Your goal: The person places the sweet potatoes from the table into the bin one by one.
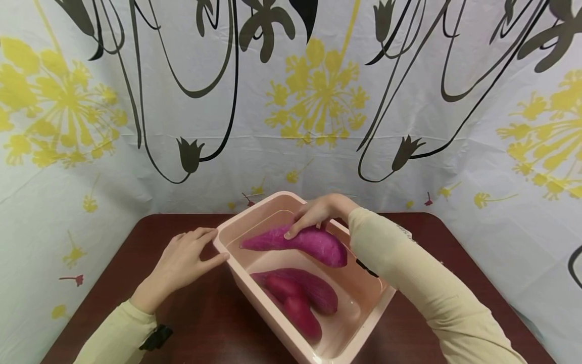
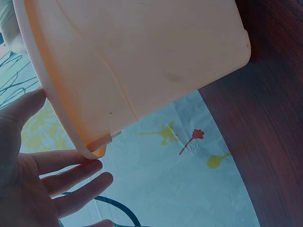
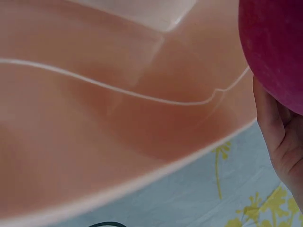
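My right hand (image 1: 318, 211) grips a bright purple sweet potato (image 1: 320, 245), thumb across its top, inside the upper part of a pink plastic bin (image 1: 247, 285). In the right wrist view, the sweet potato (image 3: 274, 47) covers part of the fingers. My left hand (image 1: 184, 260) touches the bin's left corner, thumb and forefinger spread along the rim. From the left wrist view, its fingers are fairly straight, with the fingertips at the rim's corner. On the bin's floor lie a darker purple sweet potato (image 1: 318, 290) and a lumpy red one (image 1: 302, 318), side by side and touching.
The bin stands at an angle on a dark reddish-brown table (image 1: 200, 313). Behind and beside the table hangs a pale curtain (image 1: 254, 151) with yellow and grey flower prints. My right forearm (image 1: 423, 278) crosses over the bin's right rim.
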`<state>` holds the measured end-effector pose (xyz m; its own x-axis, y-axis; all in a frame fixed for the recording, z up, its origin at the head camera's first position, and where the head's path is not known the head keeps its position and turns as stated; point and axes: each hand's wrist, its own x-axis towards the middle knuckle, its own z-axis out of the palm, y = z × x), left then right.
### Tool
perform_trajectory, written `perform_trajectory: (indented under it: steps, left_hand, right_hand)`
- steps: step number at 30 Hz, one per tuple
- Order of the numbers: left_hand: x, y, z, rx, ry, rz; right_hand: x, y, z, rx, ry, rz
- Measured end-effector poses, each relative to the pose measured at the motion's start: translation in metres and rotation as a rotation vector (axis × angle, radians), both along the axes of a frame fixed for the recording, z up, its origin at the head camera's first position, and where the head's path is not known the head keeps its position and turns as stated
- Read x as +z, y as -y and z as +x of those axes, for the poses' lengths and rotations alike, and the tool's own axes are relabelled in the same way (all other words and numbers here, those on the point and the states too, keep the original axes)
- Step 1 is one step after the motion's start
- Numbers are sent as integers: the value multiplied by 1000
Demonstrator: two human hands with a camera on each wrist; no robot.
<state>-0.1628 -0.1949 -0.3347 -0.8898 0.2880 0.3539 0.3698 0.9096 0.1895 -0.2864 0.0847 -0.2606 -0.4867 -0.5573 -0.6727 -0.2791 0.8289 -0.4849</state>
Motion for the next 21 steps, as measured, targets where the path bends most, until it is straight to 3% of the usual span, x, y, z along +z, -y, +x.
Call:
perform_trajectory:
  steps: [12,21]
  left_hand:
    - [0,0,0,4,3,3]
    - [0,0,1,5,-14,-5]
  right_hand:
    - [-29,5,5,55,-28,54]
    - [-45,5,9,41,22,32]
